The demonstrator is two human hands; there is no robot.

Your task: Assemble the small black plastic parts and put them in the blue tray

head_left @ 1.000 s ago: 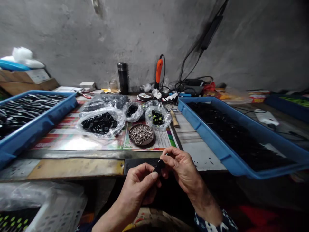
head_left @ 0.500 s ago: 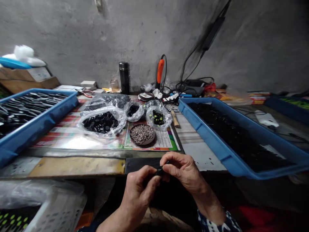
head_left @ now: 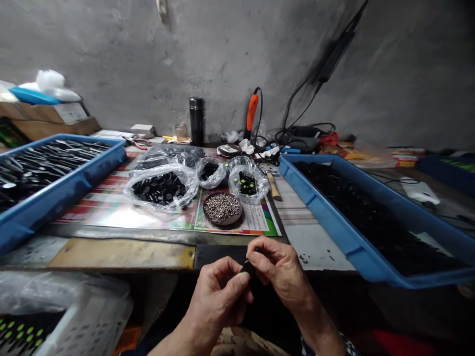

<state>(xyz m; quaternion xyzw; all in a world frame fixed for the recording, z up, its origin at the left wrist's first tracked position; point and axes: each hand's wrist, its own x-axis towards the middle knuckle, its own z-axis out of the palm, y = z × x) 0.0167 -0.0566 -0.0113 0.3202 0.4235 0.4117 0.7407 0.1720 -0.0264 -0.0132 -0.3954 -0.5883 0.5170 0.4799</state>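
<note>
Fingers [head_left: 238,280] of both hands are drawn into a narrow pinch just above the front edge of the workbench [head_left: 118,252]. The left hand [head_left: 217,301] comes up from the lower centre and holds one side of a small black part [head_left: 248,268], which sits between the two sets of fingertips, just in front of a dark strip on the bench edge; the right hand [head_left: 280,269] closes on it from the other side. Most of the part is hidden, so its exact shape cannot be told. It should be judged light, stiff and smooth, and liable to slip or spring from a loose grip; take hold of it by opposed faces at the fingertips, with steady pressure. At far left, a white perforated crate [head_left: 104,321] stands below the bench, and a blue tray [head_left: 70,180] holds long dark strips. Across the printed mat follow a clear bag of black discs [head_left: 161,190], a round dish of small metal screws [head_left: 222,207] and a clear bag of black pieces with green spots [head_left: 247,184]. Farther right lie a wooden handle [head_left: 273,185] and a second blue tray [head_left: 334,222] heaped with black parts.
</note>
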